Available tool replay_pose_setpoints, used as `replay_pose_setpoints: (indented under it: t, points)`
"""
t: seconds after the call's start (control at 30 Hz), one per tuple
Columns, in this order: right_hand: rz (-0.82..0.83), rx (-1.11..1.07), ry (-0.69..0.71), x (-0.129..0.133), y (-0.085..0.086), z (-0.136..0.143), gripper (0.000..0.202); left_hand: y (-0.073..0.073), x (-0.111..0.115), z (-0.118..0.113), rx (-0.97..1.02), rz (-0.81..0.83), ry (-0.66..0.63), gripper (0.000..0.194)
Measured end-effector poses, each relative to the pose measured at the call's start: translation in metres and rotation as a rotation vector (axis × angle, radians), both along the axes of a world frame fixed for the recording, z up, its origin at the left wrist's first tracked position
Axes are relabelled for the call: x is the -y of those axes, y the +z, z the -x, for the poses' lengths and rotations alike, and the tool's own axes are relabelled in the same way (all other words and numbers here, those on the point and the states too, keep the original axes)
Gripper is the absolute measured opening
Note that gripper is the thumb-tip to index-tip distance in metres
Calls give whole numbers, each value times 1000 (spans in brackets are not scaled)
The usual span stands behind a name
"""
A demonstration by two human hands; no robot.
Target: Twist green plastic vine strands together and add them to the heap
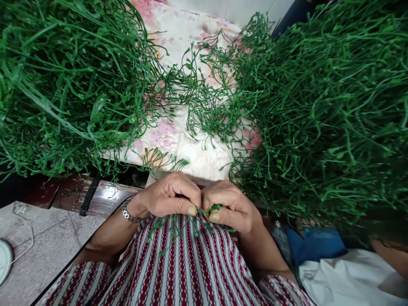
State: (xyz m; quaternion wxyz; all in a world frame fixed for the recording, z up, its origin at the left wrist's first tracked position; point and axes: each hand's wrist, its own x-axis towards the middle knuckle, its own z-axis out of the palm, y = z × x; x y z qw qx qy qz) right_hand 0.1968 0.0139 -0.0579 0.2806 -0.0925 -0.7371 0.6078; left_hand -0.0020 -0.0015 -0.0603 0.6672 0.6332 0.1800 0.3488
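My left hand (172, 194), with a metal watch at its wrist, is closed, thumb and forefinger pinched on a thin green plant stem (201, 211). Right beside it, my right hand (232, 205) is curled closed round a small bunch of green stems (216, 207), which look like artificial plant pieces. Both hands meet in front of the striped shirt, just below the table edge. Small green bits (174, 231) hang down over the shirt. What lies deeper inside the fists is hidden by the fingers.
A large heap of green stems (73, 85) covers the table's left side, and another heap (325, 110) the right. Loose stems (207, 112) lie scattered between them on the flowered cloth (200, 159). A person's pale clothing (344, 278) shows at lower right.
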Motion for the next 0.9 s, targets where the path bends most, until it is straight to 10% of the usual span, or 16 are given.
replay_pose_setpoints:
  t: [0.13,0.4,0.9]
  points:
    - [130,-216,-129,-3,-2,-11,23,-5,-1,4,136,217,188,28]
    - [-185,38,-694,-4,14,-11,13,-11,-8,-16,-102,144,709,17]
    - [-41,268,-661,-3,-18,27,12,-19,-5,-22,35,306,728,11]
